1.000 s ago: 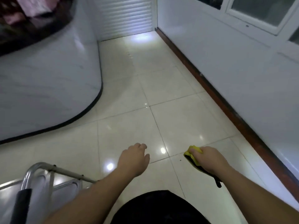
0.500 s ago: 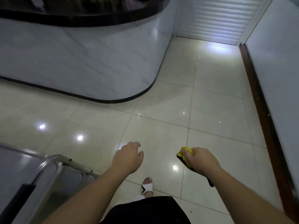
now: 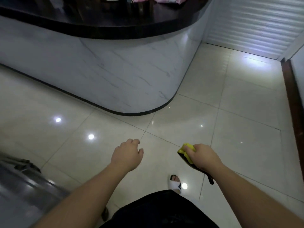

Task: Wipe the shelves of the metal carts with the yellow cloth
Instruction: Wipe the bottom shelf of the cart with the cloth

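Note:
My right hand point(image 3: 204, 157) grips the bunched yellow cloth point(image 3: 185, 152), whose dark edge hangs below my wrist. My left hand point(image 3: 127, 155) hovers over the floor with fingers loosely curled and holds nothing. The metal cart point(image 3: 24, 191) shows only as a blurred shiny shelf at the bottom left, to the left of my left forearm. Neither hand touches the cart.
A curved white marble counter point(image 3: 123, 76) with a black top fills the upper left and middle. Glossy tiled floor point(image 3: 230, 112) stretches ahead to a white shutter point(image 3: 255, 27). A wall with a brown baseboard point(image 3: 294, 104) runs along the right. My sandalled foot point(image 3: 175, 183) is below.
The view has swung left, so the counter now fills the upper frame and the right wall has slid to the edge. The cart has shifted lower left. Both hands keep their pose.

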The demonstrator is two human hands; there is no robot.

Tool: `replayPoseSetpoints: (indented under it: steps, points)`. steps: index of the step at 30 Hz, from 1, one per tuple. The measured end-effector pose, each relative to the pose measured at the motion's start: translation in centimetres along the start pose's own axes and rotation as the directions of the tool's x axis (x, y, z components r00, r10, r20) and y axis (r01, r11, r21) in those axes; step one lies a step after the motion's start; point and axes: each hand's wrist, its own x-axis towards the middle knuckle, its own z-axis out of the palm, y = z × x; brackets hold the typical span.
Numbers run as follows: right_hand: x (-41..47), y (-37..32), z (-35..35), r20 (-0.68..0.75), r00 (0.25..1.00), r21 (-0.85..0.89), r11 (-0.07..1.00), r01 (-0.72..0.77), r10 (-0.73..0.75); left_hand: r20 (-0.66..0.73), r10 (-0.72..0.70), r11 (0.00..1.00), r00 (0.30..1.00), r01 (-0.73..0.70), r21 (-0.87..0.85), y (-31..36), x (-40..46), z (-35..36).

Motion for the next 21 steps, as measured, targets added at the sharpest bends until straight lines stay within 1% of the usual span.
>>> replayPoseSetpoints:
  steps: [5, 10, 13, 16, 21]
  points:
    - [12.7, -5.5, -3.2, 0.069, 0.987, -0.04, 0.988, 0.149, -0.146, -0.036, -0.192, 0.979, 0.981, 0.189, -0.073, -2.0, 8.4, -2.0]
    - [23.3, -13.1, -6.7, 0.18, 0.937, -0.115, 0.94, 0.321, -0.298, -0.05, -0.398, 0.909, 0.916, 0.387, -0.155, -3.9, 13.5, -4.8]
    - [28.4, -19.1, -7.1, 0.241, 0.894, -0.185, 0.886, 0.425, -0.379, -0.036, -0.528, 0.829, 0.848, 0.506, -0.236, -6.0, 14.9, -5.7]
    - [31.3, -26.0, -6.1, 0.302, 0.834, -0.188, 0.829, 0.526, -0.461, -0.01, -0.641, 0.729, 0.767, 0.605, -0.321, -8.6, 15.2, -6.3]
    - [33.6, -37.5, -2.4, 0.424, 0.711, -0.189, 0.714, 0.675, -0.561, 0.016, -0.78, 0.56, 0.626, 0.709, -0.43, -15.0, 15.9, -6.9]
